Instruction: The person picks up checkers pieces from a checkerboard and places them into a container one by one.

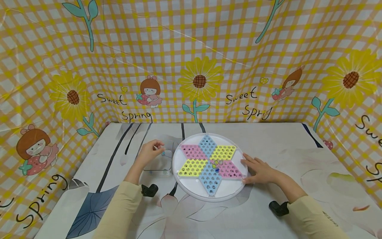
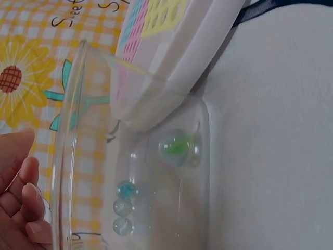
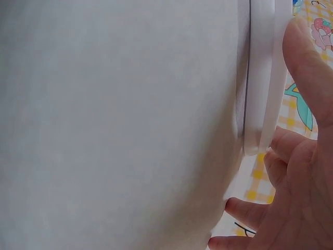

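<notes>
A yellow checked cloth [image 1: 191, 49] printed with sunflowers and "Sweet Spring" lettering walled in the worktop [image 1: 268, 139] on three sides, and the worktop itself wore a pale sheet with dark lines and a flower print.

From my remote seat, the left hand [image 1: 149, 153] hung over the far rim of a clear plastic tub [image 1: 158, 164], which sat left of the middle of the worktop. Its fingers [image 1: 158, 144] were curled in toward the thumb; I could not tell whether they pinched anything. In the left wrist view the tub's wall [image 2: 67, 156] stood just beside those fingertips, and several glass marbles lay on its floor: a larger green one [image 2: 175, 147] and three small bluish ones [image 2: 124, 208] in a row.

Touching the tub's right side was the round white game board [image 1: 226, 194], in the middle of the worktop. Its star of holed diamonds showed blue, pink and yellow, and a few marbles [image 1: 215, 164] sat near the star's centre.

The right hand [image 1: 259, 171] rested at the board's right edge, fingers straight and spread, the thumb along the rim. The right wrist view showed the white rim [image 3: 265, 78] against the fingers [image 3: 307, 62].
</notes>
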Tool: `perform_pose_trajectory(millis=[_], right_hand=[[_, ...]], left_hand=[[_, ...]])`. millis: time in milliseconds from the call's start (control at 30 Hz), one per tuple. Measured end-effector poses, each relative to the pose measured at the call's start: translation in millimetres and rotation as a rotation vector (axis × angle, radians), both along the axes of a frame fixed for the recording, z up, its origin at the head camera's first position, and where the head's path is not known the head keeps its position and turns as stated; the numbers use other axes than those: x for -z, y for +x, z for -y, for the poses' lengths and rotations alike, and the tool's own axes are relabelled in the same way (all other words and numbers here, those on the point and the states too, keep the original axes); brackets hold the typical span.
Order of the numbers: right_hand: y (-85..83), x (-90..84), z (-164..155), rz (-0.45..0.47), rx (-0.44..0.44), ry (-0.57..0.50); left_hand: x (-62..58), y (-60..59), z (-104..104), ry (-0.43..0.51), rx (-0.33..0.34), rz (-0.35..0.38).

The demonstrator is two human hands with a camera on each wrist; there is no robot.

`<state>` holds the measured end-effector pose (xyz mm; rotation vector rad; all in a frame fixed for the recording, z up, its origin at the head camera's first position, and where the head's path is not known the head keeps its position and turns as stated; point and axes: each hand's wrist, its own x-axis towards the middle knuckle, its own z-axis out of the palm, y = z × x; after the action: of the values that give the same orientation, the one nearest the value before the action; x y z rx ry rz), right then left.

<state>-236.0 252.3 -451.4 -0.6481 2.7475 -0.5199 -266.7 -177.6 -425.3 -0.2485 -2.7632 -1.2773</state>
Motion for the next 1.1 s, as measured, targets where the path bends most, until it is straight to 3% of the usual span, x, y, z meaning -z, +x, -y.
perform_pose_trajectory(millis=[300,533,733,1100], right_hand=[[0.4,0.7,-1,-0.001,-0.002,-0.005],[0.6,-0.2,-1,-0.003,-0.004,-0.005],[0.6,-0.3,-2,-0.004,-0.011,-0.01],[0.6,-1.9,-2,0.004,-0.011,-0.01]], left_hand=[[-4.3,2.1,-18,0.02,0.019,0.027],[-0.8,0.0,-30,0.025,0.072,0.031],[-1.5,-0.3,-39,0.024,0.067,0.057],[-2.1,0.9,-60,0.034,0.127,0.031]])
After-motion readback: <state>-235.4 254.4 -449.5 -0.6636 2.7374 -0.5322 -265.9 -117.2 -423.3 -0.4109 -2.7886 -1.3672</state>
